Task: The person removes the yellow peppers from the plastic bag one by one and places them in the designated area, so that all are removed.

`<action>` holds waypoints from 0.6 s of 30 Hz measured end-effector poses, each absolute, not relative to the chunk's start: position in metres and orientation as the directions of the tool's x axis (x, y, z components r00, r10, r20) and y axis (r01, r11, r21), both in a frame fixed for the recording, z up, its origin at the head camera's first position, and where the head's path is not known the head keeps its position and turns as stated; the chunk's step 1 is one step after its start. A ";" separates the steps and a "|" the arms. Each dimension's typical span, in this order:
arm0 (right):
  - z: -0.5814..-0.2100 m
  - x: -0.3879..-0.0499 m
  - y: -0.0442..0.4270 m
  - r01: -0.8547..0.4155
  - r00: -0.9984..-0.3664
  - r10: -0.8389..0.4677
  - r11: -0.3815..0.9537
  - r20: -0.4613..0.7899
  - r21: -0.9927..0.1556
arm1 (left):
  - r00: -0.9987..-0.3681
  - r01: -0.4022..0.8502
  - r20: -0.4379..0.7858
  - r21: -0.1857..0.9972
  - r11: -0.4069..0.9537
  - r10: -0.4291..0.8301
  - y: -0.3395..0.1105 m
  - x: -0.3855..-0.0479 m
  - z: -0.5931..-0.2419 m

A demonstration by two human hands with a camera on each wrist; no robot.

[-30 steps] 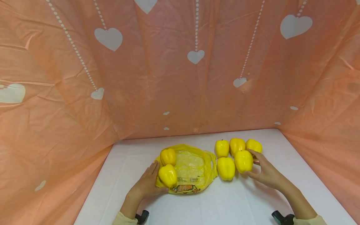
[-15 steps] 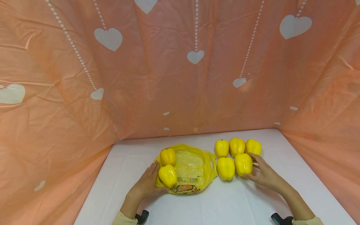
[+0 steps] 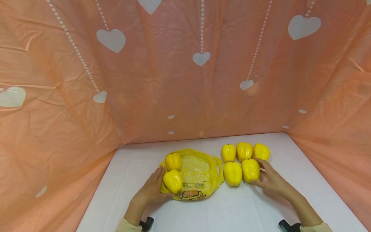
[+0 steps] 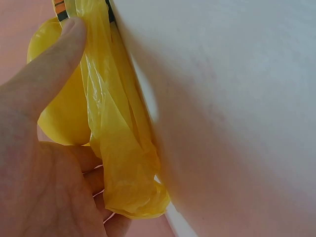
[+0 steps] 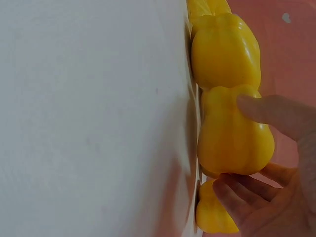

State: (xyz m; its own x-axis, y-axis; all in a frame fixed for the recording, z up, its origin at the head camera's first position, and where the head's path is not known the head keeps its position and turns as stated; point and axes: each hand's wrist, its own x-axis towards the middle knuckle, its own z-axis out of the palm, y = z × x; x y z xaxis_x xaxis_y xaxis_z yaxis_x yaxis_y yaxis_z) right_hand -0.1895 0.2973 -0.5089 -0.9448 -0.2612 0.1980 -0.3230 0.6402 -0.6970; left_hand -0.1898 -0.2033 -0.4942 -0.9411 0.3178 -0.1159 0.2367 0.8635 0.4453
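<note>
A yellow plastic bag (image 3: pixel 195 172) lies with its mouth spread, two yellow peppers at its left side, the nearer one (image 3: pixel 173 181) in front of the other (image 3: pixel 173 161). My left hand (image 3: pixel 150 190) holds the bag's left edge, its thumb (image 4: pixel 69 44) on the bag (image 4: pixel 118 148) in the left wrist view. To the right of the bag, my right hand (image 3: pixel 273 182) grips a yellow pepper (image 3: pixel 251 170) from its right side. In the right wrist view the thumb is on this pepper (image 5: pixel 234 133) and the fingertips touch its other side.
Beside the gripped pepper stands another pepper (image 3: pixel 233 174). Three more form a row behind, at left (image 3: pixel 228 153), middle (image 3: pixel 244 151) and right (image 3: pixel 261 151). A pink curtain with white hearts (image 3: pixel 174 80) surrounds the white table (image 3: pixel 203 216).
My right hand has brought the gripped pepper slightly down and towards me, in front of the back row. The left hand and the bag have stayed in place.
</note>
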 end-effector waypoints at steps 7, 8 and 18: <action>-0.512 -0.192 0.294 -0.319 -0.947 -0.256 0.656 0.196 -0.684 | -0.942 0.235 -0.115 0.445 0.864 0.316 -0.203 -0.190 -0.493; -0.511 -0.192 0.294 -0.318 -0.947 -0.256 0.657 0.195 -0.683 | -0.942 0.235 -0.117 0.441 0.866 0.315 -0.203 -0.191 -0.492; -0.509 -0.190 0.294 -0.299 -0.951 -0.262 0.646 0.163 -0.702 | -0.943 0.230 -0.119 0.438 0.869 0.310 -0.203 -0.191 -0.492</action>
